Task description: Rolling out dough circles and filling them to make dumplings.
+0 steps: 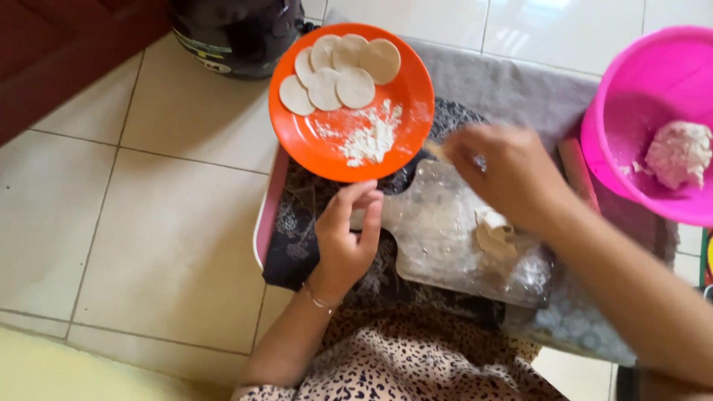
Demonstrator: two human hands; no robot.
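Note:
My left hand (347, 236) rests on the near left edge of a floured board (438, 238), fingers curled, nothing held. My right hand (501, 171) hovers over the board's far side and pinches a small piece of dough (437, 151) at its fingertips; the hand is blurred. A scrap of dough (494, 234) lies on the board under my right wrist. Just beyond, an orange plate (312, 137) carries several round flat dough discs (355, 87) and a heap of flour (369, 137).
A pink bowl (613, 122) with a lump of dough (678, 152) stands at the right. A rolling pin (578, 171) lies beside it. A dark patterned cloth (297, 238) on a tray and a grey mat (512, 85) lie underneath. A black appliance (238, 33) sits on the tiled floor.

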